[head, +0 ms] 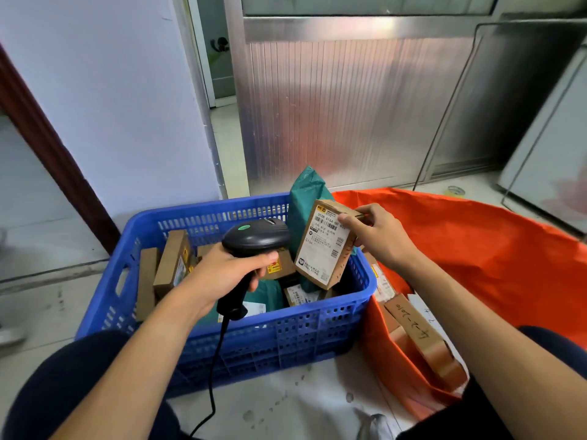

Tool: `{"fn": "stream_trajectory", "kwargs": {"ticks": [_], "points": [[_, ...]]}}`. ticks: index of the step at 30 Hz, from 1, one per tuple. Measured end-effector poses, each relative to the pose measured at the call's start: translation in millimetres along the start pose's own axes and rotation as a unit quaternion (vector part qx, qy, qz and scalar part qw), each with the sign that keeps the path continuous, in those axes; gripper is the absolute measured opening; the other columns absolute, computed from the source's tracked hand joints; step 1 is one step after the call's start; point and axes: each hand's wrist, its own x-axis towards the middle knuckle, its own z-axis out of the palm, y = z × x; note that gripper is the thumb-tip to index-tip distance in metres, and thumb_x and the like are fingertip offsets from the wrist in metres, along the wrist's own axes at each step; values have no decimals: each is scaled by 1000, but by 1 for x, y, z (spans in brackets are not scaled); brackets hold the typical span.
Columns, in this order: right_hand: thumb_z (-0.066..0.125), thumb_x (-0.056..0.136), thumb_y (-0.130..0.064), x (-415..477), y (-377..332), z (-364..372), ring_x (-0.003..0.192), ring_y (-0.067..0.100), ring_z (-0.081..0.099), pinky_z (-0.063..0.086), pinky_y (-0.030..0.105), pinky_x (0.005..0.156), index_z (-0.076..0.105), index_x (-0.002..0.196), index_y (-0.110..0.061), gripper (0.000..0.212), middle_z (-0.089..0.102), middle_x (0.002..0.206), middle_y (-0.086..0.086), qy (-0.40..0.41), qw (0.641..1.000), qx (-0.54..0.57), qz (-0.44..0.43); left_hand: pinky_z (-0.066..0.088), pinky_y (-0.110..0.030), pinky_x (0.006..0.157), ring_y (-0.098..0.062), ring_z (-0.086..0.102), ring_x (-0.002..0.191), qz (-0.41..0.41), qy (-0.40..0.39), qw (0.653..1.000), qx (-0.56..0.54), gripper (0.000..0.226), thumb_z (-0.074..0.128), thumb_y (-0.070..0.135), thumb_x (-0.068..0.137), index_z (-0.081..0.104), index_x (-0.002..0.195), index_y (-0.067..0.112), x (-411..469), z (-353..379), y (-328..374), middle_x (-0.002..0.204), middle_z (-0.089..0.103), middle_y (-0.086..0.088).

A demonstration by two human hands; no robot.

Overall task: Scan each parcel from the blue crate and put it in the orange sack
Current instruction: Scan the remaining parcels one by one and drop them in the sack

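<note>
The left hand (227, 274) grips the black corded barcode scanner (254, 241) while the right hand (378, 236) pinches a labelled brown cardboard parcel (325, 246) above the blue plastic crate's (286, 331) right rim, so scanning looks underway, with the orange fabric sack (495, 249) next.

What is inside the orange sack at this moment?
The orange sack holds a taped brown box with handwriting and a labelled parcel near the blue crate. The right forearm and the sack's folds cover whatever lies deeper.
</note>
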Motion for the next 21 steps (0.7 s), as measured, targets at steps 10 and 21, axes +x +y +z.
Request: {"fn": "stream_trajectory", "kwargs": {"ticks": [10,21], "points": [[59,83,-72,-18,69,-63,95,19,69,61,47,82,60,122,-22,63,70,111,-2,60,994,-49,72,46,-32,62,-22,54,55,7,-74,997,-2,25,82,25,88,73,94,2,41,67,-4,70,64,-9],[47,92,-76,-40,139,-94,88,23,64,51,37,69,56,122,-22,62,69,104,0,59,964,-212,147,47,-34,60,-23,54,54,-11,-130,991,11,25,82,22,88,73,87,-1,58,128,-9,68,62,-11]]}}
